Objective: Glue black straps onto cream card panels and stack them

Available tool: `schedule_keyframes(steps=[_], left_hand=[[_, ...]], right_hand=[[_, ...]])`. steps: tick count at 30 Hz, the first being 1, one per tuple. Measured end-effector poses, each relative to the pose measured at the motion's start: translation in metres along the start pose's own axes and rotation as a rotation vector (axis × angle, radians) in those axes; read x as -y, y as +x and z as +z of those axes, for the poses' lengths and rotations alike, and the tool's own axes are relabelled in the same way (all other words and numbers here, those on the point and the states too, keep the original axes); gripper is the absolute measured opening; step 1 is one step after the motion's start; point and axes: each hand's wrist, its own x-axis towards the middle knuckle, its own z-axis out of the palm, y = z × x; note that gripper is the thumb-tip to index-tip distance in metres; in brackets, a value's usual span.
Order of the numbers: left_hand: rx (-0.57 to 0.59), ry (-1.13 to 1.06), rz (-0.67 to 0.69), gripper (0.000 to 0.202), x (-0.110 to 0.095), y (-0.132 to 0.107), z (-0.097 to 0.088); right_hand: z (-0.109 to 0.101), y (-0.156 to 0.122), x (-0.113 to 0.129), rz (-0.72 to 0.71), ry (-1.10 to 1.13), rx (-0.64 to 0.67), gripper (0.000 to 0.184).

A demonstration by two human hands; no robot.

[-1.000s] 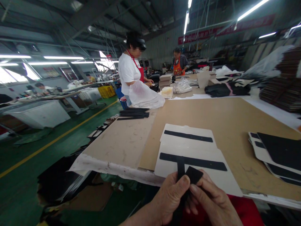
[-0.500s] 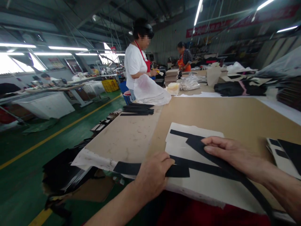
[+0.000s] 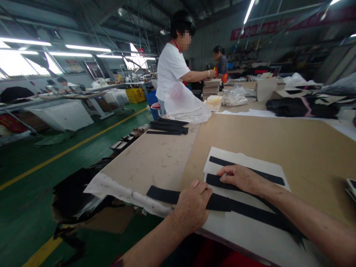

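Observation:
A stack of white boards lies at the near edge of the brown table. Each board carries a black strip; the far strip shows on the board behind. My left hand rests on a long black strip that sticks out past the boards' left edge, fingers curled over it. My right hand lies flat with fingers pressed on the left end of another black strip on the top board.
A pile of black strips lies farther up the table. A person in a white shirt stands at the table's left side by a plastic bag. Another person works at the far end. Black material lies at the back right.
My hands lifted from a small black piece near my lap onto the boards. My right hand drew back left and laid the slanted strip down flat along the board.

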Motion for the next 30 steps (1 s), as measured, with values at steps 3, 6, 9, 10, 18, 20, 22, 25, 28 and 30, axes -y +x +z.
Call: schedule_keyframes(steps=[3, 6, 9, 10, 18, 20, 22, 25, 28, 30], left_hand=[[0.027, 0.027, -0.024, 0.035, -0.001, 0.0, 0.0], [0.07, 0.072, -0.029, 0.039, -0.002, 0.001, -0.001], [0.116, 0.095, -0.012, 0.041, -0.003, 0.003, -0.005], [0.131, 0.102, -0.008, 0.041, -0.004, 0.003, -0.006], [0.176, 0.139, -0.001, 0.04, -0.006, 0.008, -0.012], [0.178, 0.133, 0.002, 0.041, -0.005, 0.008, -0.011], [0.176, 0.125, -0.003, 0.041, -0.004, 0.007, -0.011], [0.171, 0.113, -0.021, 0.041, -0.003, 0.008, -0.01], [0.171, 0.106, -0.034, 0.04, -0.002, 0.008, -0.009], [0.159, 0.111, -0.029, 0.04, -0.001, 0.009, -0.008]], right_hand=[[0.0, 0.001, 0.001, 0.004, -0.029, 0.003, 0.028], [0.001, 0.002, 0.001, -0.019, -0.036, -0.009, 0.028], [0.002, 0.004, 0.002, -0.032, -0.044, -0.015, 0.027], [0.003, 0.005, 0.002, -0.032, -0.046, -0.014, 0.027], [-0.007, -0.004, -0.004, -0.022, 0.014, -0.009, 0.034], [-0.022, -0.024, -0.017, 0.006, 0.068, 0.004, 0.045], [-0.037, -0.052, -0.036, 0.036, 0.139, -0.005, 0.052], [-0.047, -0.097, -0.068, 0.091, 0.264, -0.076, 0.041], [-0.036, -0.128, -0.094, 0.167, 0.363, -0.184, 0.031], [-0.021, -0.139, -0.105, 0.225, 0.372, -0.328, 0.033]])
